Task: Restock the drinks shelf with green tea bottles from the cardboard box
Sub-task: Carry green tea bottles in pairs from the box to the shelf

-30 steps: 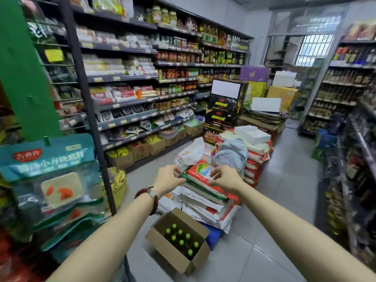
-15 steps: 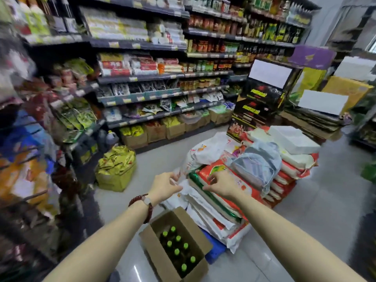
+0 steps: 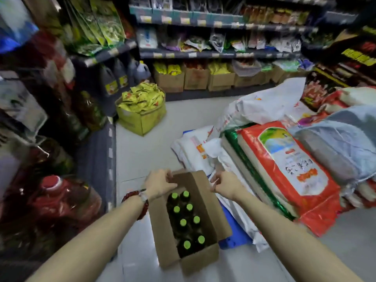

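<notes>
Eight green-capped tea bottles (image 3: 186, 218) stand upright in two rows inside the open cardboard box (image 3: 211, 216) on the floor, beside stacked rice sacks (image 3: 284, 169), while the left hand (image 3: 159, 183) curls its fingers at the box's far flap and the right hand (image 3: 225, 185) hovers loosely curled, grasping nothing.

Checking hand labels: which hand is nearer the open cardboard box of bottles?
Left. The left hand is over the far-left corner of the cardboard box, above its bottles. The right hand sits just off the far-right edge, beside the sacks.
</notes>
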`<state>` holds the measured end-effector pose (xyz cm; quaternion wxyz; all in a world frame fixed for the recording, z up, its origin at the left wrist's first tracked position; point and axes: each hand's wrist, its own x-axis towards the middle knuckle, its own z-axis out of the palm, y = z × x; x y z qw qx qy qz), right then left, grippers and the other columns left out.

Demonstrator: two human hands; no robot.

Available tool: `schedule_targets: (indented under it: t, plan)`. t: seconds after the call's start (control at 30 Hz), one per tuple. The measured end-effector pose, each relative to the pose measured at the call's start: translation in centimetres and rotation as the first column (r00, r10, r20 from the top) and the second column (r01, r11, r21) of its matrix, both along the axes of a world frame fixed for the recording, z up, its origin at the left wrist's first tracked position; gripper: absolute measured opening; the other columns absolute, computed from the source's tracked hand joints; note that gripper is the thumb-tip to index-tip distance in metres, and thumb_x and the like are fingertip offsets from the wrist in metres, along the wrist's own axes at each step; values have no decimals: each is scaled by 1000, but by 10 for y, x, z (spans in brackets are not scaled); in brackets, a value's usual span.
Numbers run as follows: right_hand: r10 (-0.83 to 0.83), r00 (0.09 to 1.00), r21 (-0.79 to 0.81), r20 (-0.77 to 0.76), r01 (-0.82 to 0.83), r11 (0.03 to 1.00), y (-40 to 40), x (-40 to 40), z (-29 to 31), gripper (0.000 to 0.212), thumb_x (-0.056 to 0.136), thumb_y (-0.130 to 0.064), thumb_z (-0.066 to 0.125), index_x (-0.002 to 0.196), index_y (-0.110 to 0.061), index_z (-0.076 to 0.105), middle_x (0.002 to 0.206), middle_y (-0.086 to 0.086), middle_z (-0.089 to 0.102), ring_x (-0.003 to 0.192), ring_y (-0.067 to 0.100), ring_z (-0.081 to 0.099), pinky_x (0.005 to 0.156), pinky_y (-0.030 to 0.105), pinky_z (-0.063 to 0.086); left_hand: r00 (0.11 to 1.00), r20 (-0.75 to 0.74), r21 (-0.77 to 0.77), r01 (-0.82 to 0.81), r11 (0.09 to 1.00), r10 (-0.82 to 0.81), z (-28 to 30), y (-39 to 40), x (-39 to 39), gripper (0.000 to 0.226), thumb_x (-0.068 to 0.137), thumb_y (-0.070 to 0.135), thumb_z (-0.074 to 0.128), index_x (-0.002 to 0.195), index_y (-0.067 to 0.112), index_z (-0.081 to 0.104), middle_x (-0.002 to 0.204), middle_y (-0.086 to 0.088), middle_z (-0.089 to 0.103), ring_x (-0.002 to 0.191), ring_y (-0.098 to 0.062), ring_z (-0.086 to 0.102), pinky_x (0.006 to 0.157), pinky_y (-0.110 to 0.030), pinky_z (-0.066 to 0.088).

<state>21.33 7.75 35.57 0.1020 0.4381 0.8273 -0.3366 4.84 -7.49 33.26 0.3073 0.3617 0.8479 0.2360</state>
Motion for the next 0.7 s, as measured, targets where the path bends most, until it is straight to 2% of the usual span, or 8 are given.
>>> schedule_targets:
  t: [0.07,0.17,0.23,0.33,0.43,0.5,0.63,0.7]
  plan:
    - [-3,1000,-1,-2,3,1000,9,-6,-58,30,79,-16,72,103,1,68,102,19,71,100,31,65,82,36,51,1000,-22,-1,-3,1000,3,-53,5,-3,35,80,34,68,109,14,63,94,-3,66,86,-16,58,69,-22,44]
    - [25,1000,-18,11,-25,1000,22,-16,-140,31,80,-20,73,104,-2,68,100,15,71,101,28,64,76,29,47,998,-54,4,-27,1000,27,-128,14,-8,36,79,36,68,108,16,64,87,4,59,80,-9,52,52,-10,31]
    - [29,1000,-21,8,-28,999,30,-23,-189,27,79,-21,74,100,-5,67,95,13,71,100,27,64,72,26,43,998,-43,11,-38,999,38,-175,23,-12,36,79,36,69,107,13,65,89,1,62,82,-11,54,59,-14,36]
    - [45,999,-1,-14,-45,999,41,-36,-250,18,79,-21,73,92,-10,67,92,12,70,97,27,64,76,27,46,996,1,32,-84,996,84,-236,36,-19,36,79,33,70,108,13,65,94,-1,64,85,-11,55,71,-19,39]
    - [40,997,-5,-67,-40,999,52,-51,-296,27,80,-24,74,102,-10,68,90,6,65,88,20,58,71,23,43,991,3,58,-134,989,134,-284,51,-26,36,78,31,72,109,13,65,102,-4,65,86,-11,54,73,-20,38]
    - [42,994,10,-97,-41,999,57,-59,-320,29,80,-22,76,104,-9,67,87,2,61,84,15,54,65,22,40,987,10,70,-161,984,160,-308,61,-30,39,77,28,73,112,12,63,108,-7,66,93,-14,57,77,-22,42]
    - [54,987,24,-152,-50,998,59,-71,-357,30,77,-19,78,102,-7,68,91,6,67,87,21,61,77,28,47,989,0,25,-151,988,151,-341,75,-32,52,76,23,74,124,11,57,123,-10,62,112,-24,58,94,-31,47]
    - [62,982,38,-176,-56,998,58,-73,-372,29,75,-21,80,100,-11,68,89,3,66,84,20,62,67,25,46,989,-28,-8,-143,990,143,-352,80,-30,55,75,18,74,126,11,55,126,-11,60,117,-26,55,97,-34,46]
